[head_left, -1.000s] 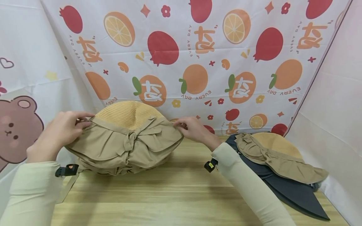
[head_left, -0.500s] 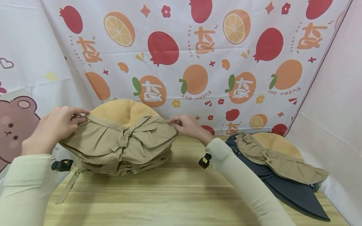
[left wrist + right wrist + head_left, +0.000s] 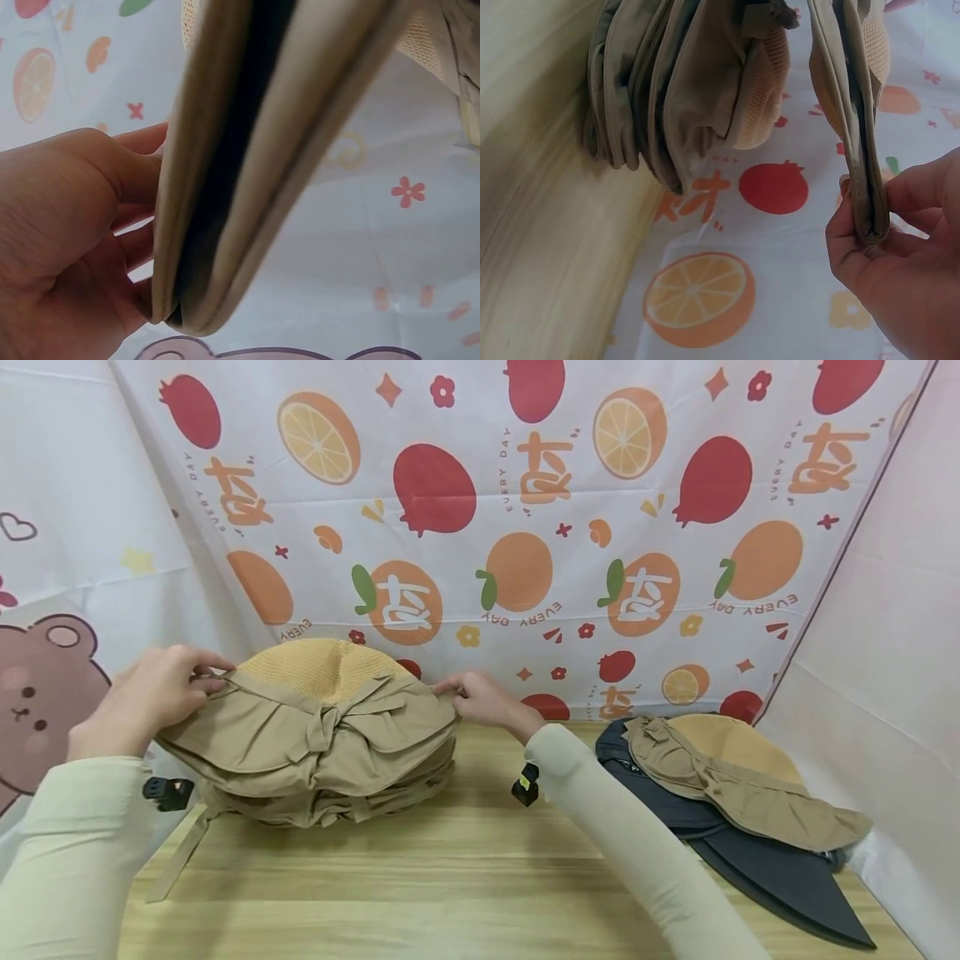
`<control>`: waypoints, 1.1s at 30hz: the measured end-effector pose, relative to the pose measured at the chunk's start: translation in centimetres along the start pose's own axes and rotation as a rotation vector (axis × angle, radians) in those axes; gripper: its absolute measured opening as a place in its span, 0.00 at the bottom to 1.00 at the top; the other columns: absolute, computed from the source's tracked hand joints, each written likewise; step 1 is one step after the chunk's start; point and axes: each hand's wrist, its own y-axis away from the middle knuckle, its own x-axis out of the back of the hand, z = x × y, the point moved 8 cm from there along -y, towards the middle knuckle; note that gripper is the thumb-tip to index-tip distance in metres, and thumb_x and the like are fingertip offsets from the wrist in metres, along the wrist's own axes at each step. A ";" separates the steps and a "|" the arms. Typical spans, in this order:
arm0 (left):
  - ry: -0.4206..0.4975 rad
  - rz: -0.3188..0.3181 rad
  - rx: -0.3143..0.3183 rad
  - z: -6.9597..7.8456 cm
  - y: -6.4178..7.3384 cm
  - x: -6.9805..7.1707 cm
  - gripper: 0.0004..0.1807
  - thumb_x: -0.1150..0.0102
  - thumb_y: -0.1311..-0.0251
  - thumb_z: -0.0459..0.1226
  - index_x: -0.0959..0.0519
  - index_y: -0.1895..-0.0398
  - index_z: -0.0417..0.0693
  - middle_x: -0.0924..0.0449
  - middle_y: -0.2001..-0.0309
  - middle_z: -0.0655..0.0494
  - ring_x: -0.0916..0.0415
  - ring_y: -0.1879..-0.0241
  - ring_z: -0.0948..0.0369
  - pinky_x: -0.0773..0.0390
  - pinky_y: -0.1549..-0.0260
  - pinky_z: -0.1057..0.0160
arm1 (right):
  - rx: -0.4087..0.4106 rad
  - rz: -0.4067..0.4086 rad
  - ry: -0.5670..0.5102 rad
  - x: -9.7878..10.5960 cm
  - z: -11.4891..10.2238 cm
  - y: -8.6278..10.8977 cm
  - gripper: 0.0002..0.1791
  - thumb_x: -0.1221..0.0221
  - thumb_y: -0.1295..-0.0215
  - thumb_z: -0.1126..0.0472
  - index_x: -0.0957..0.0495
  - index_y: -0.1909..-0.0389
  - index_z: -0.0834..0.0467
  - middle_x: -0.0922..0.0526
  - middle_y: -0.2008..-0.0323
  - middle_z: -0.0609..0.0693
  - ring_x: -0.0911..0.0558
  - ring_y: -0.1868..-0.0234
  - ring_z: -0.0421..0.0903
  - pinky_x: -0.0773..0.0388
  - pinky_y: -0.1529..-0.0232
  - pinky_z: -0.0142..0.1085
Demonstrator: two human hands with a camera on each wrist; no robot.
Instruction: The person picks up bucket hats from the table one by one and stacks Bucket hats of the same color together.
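Observation:
A sun hat [image 3: 255, 727] with a straw crown and a pleated khaki brim tied in a bow hangs between both hands. My left hand [image 3: 153, 697] pinches the brim's left end, and my right hand [image 3: 487, 700] pinches the right end between thumb and fingers. Seen from the right wrist, the held hat [image 3: 861, 161] is folded flat and apart from a stack of similar hats [image 3: 697, 97]. That stack [image 3: 408, 797] sits on the table under the held hat, mostly covered by it in the head view. In the left wrist view the folded brim [image 3: 262, 172] fills the middle.
On the right side of the wooden table [image 3: 480, 893], another khaki and straw hat [image 3: 750, 777] lies on dark navy caps [image 3: 787, 885]. A khaki strap [image 3: 180, 860] trails from the stack at left. Fruit-printed cloth [image 3: 517, 468] stands behind the table.
Both hands have carried the held hat leftward over the stack, and it has dropped slightly in the last half second. The hats at the right have stayed put.

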 end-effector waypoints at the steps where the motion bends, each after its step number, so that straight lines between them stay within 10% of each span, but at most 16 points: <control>1: 0.003 -0.001 0.000 -0.2 0.0 -0.2 0.15 0.38 0.34 0.32 0.16 0.45 0.37 0.14 0.64 0.36 0.19 0.61 0.38 0.23 0.70 0.42 | -0.004 -0.004 -0.004 -0.1 0.1 -0.1 0.24 0.53 0.30 0.74 0.18 0.39 0.63 0.16 0.42 0.60 0.43 0.83 0.37 0.42 0.78 0.27; 8: 0.007 -0.050 0.019 -0.9 -0.7 -1.6 0.15 0.40 0.34 0.31 0.16 0.46 0.37 0.14 0.64 0.38 0.19 0.62 0.39 0.26 0.75 0.51 | -0.039 -0.005 0.135 -1.2 0.4 -0.7 0.23 0.52 0.29 0.73 0.18 0.39 0.60 0.19 0.75 0.57 0.47 0.85 0.36 0.46 0.80 0.27; 14: 0.027 -0.112 0.035 -1.9 -1.3 -3.2 0.15 0.40 0.35 0.30 0.17 0.46 0.35 0.15 0.65 0.38 0.19 0.63 0.43 0.26 0.75 0.52 | 0.022 -0.023 0.208 -2.2 0.4 -1.3 0.22 0.51 0.30 0.76 0.17 0.41 0.65 0.14 0.41 0.59 0.25 0.68 0.44 0.37 0.67 0.28; 25: 0.054 -0.172 0.078 -4.2 -1.2 -6.4 0.16 0.40 0.35 0.30 0.18 0.45 0.36 0.15 0.61 0.34 0.19 0.62 0.40 0.24 0.74 0.47 | 0.033 -0.053 0.291 -3.0 0.8 -1.5 0.23 0.51 0.30 0.75 0.18 0.39 0.62 0.14 0.40 0.56 0.47 0.78 0.40 0.47 0.75 0.29; 33: 0.051 -0.161 0.096 -5.5 -1.1 -7.4 0.17 0.41 0.36 0.31 0.17 0.45 0.37 0.19 0.50 0.24 0.22 0.54 0.27 0.24 0.75 0.44 | 0.028 -0.046 0.296 -3.0 0.2 -1.6 0.23 0.51 0.28 0.73 0.19 0.38 0.60 0.16 0.37 0.54 0.27 0.63 0.44 0.32 0.59 0.31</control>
